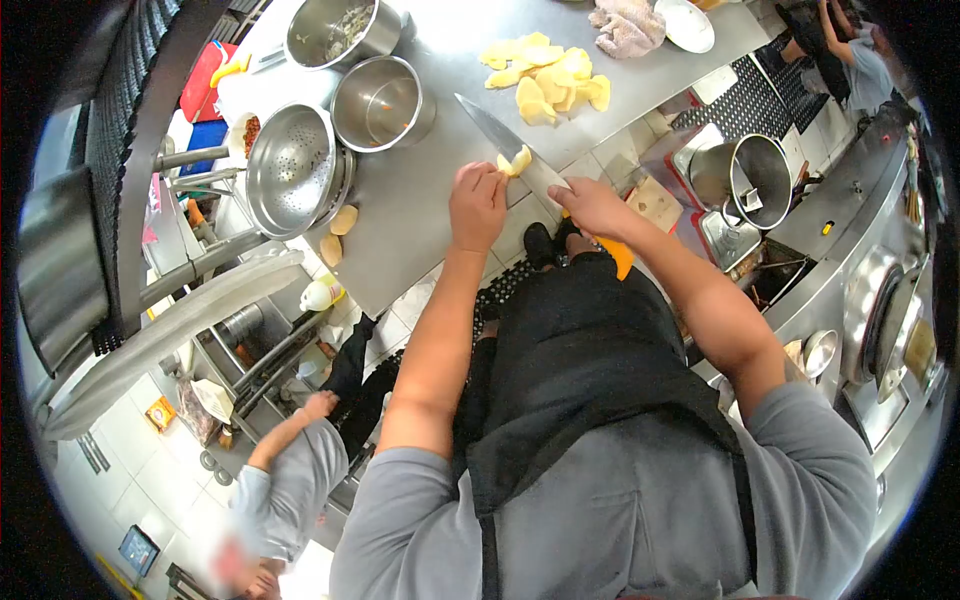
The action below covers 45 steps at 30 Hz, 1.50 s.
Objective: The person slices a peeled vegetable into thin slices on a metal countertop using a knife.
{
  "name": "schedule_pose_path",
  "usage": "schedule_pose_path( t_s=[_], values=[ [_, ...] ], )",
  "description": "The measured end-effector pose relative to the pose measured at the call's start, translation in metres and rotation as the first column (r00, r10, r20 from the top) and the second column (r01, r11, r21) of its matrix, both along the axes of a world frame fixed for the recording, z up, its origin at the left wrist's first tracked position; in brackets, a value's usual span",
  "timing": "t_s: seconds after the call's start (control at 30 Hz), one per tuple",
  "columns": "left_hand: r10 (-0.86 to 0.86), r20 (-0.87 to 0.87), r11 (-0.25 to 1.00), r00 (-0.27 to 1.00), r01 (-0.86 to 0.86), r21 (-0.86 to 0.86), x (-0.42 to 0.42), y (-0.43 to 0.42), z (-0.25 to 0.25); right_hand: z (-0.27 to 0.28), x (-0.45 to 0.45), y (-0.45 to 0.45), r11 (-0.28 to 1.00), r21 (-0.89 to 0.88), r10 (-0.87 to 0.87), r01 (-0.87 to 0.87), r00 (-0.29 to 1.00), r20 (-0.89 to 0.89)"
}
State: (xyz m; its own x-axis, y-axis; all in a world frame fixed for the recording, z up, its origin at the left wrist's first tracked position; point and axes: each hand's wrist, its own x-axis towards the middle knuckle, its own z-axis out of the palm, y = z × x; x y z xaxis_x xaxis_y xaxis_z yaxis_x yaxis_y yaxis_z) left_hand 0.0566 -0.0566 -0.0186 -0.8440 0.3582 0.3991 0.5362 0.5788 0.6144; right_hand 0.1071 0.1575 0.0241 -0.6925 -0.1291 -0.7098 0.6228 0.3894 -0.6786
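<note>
My right hand [597, 212] is closed around the handle of a large kitchen knife [488, 124]; an orange part shows below the fist. The blade points up and to the left over the edge of the steel table. Against the blade lies a small pale-yellow piece, apparently peeled potato [514, 161]. My left hand [478, 205] pinches this piece with bent fingers, close to the blade. Beyond the knife tip, a loose pile of pale-yellow potato slices [560, 78] lies on the table. Two more potato pieces [343, 220] rest near the table's left edge.
On the steel table [400, 205] stand a steel pot [384, 104], a pot with scraps [345, 35] and a colander [292, 172]. Raw poultry [628, 25] lies beside a white plate [686, 24]. A co-worker [290, 480] is at lower left; another person [868, 75] is at upper right.
</note>
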Motion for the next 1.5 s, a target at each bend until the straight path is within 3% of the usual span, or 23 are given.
schedule_pose_path(
  t_s=[0.13, 0.23, 0.53, 0.6, 0.73, 0.83, 0.93, 1.03, 1.13, 1.23, 1.33, 1.47, 1.5],
  values=[
    [-0.003, 0.037, 1.0, 0.999, 0.003, 0.018, -0.001, -0.003, 0.005, -0.004, -0.007, -0.006, 1.0, -0.01, 0.013, -0.013, 1.0, -0.004],
    [-0.019, 0.052, 0.998, 0.998, 0.022, -0.063, 0.0, -0.007, 0.008, -0.007, -0.01, -0.009, 1.0, -0.018, -0.01, 0.01, 1.0, -0.005],
    [-0.038, -0.035, 0.995, 0.999, 0.034, -0.097, -0.001, -0.006, 0.004, -0.005, 0.011, -0.016, 0.997, -0.005, -0.082, 0.082, 0.995, -0.051],
    [0.018, 0.008, 0.991, 1.0, -0.017, -0.132, 0.002, -0.009, 0.007, -0.009, -0.002, -0.021, 1.0, 0.008, -0.014, 0.015, 0.998, -0.067],
    [0.138, 0.16, 0.978, 0.977, -0.11, -0.177, -0.005, -0.006, 0.04, -0.004, 0.005, -0.029, 0.987, -0.018, -0.162, 0.161, 0.984, -0.074],
    [-0.157, 0.082, 0.937, 0.984, 0.175, -0.303, -0.02, 0.02, 0.069, -0.02, 0.008, -0.039, 0.988, -0.024, -0.154, 0.152, 0.976, -0.154],
    [-0.153, 0.237, 0.79, 0.959, 0.263, -0.555, -0.034, 0.031, 0.057, -0.025, 0.004, -0.046, 0.997, 0.027, -0.067, 0.076, 0.968, -0.24],
    [-0.191, 0.177, 0.751, 0.965, 0.26, -0.606, -0.048, 0.032, 0.043, -0.014, 0.011, -0.051, 0.987, 0.108, -0.076, 0.116, 0.944, -0.32],
    [0.045, 0.229, 0.803, 0.972, 0.1, -0.587, -0.061, 0.036, 0.058, -0.008, 0.002, -0.053, 0.979, 0.081, -0.156, 0.187, 0.943, -0.295],
    [0.269, 0.319, 0.92, 0.909, -0.144, -0.365, -0.078, 0.041, 0.076, 0.012, -0.013, -0.035, 0.942, -0.007, -0.329, 0.335, 0.922, -0.202],
    [0.084, 0.257, 0.989, 0.963, -0.049, -0.141, -0.109, 0.047, 0.045, 0.007, -0.008, -0.016, 0.838, -0.12, -0.546, 0.533, 0.807, -0.227],
    [0.001, 0.285, 0.966, 0.959, 0.073, -0.249, -0.089, 0.035, 0.037, 0.021, 0.034, 0.007, 0.853, -0.091, -0.521, 0.513, 0.842, -0.141],
    [-0.131, 0.235, 0.948, 0.963, 0.191, -0.254, -0.07, 0.023, 0.035, 0.021, 0.048, 0.013, 0.878, -0.067, -0.479, 0.474, 0.872, -0.105]
  ],
)
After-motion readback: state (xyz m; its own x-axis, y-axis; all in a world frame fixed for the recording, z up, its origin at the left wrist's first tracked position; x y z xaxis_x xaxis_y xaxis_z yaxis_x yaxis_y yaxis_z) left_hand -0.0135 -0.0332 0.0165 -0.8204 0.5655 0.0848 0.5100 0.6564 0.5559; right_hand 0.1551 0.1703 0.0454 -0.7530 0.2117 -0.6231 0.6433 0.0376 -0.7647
